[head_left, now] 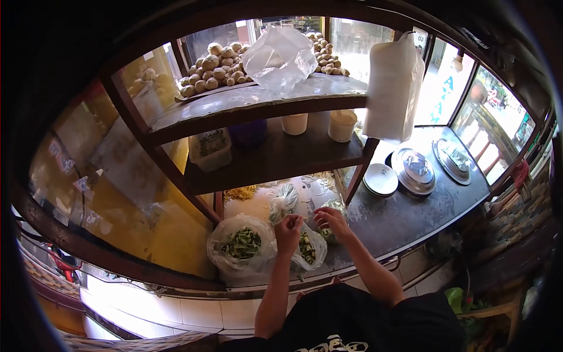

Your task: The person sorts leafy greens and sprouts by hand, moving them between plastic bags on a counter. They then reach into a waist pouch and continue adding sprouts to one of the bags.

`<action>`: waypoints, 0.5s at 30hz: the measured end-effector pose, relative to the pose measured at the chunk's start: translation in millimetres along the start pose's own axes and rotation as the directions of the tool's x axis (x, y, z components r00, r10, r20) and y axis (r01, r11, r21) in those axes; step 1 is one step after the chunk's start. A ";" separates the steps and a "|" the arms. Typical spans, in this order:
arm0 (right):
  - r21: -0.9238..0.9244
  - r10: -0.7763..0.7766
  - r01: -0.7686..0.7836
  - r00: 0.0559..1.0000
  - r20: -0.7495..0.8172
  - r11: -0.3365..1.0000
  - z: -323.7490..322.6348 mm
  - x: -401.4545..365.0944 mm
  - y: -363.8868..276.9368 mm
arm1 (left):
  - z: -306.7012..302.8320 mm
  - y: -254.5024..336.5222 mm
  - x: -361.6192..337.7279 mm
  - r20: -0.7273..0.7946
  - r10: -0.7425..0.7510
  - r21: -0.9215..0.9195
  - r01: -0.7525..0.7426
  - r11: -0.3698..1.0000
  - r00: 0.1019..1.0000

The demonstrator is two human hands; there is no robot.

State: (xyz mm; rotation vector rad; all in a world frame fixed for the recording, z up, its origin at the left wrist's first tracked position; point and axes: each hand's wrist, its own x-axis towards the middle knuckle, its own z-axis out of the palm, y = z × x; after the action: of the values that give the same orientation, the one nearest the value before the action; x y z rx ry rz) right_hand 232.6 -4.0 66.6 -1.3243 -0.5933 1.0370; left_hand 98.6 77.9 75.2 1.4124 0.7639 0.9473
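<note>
My left hand (pixel 287 233) is closed in a pinch above the front of the counter; what it pinches, if anything, is too small to make out. To its right my right hand (pixel 332 222) hovers with its fingers curled but apart, and nothing shows in them. Just beyond the left hand stands a knotted clear plastic bag (pixel 284 199) with pale green contents. An open plastic bag of cut green vegetables (pixel 241 244) sits left of my left hand. Below and between the hands is a second bag of chopped greens (pixel 307 249), partly covered by the left hand and forearm.
Yellow shreds (pixel 240 193) lie behind the bags. Shelves above hold a plastic tub (pixel 210 149), two pale containers (pixel 342 125) and heaped round brown balls (pixel 217 73). Plastic bags (pixel 394 88) hang from a post. Stacked white plates (pixel 380 179) and lidded metal pots (pixel 413 170) stand right.
</note>
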 end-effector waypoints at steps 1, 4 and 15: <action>0.001 0.001 -0.001 1.000 -0.004 1.000 11.0 -12.6 -4.2 | 2.5 2.0 -2.2 0.027 0.027 0.050 -0.029 0.998 0.999; -0.036 -0.191 0.191 0.981 -0.013 0.981 27.4 -28.9 -6.4 | 13.8 4.9 -5.6 0.053 0.039 0.092 -0.044 0.995 0.998; -0.058 -0.171 0.161 0.954 -0.248 0.985 10.7 -35.7 -7.4 | 14.8 10.4 5.3 0.221 -0.374 -0.378 0.433 0.818 0.900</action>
State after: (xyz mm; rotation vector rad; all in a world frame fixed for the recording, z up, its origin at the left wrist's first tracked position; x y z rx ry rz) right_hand 209.2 -29.1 82.9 -1.3878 -0.5227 0.7098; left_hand 113.2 75.2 86.7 0.8749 0.6713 0.6209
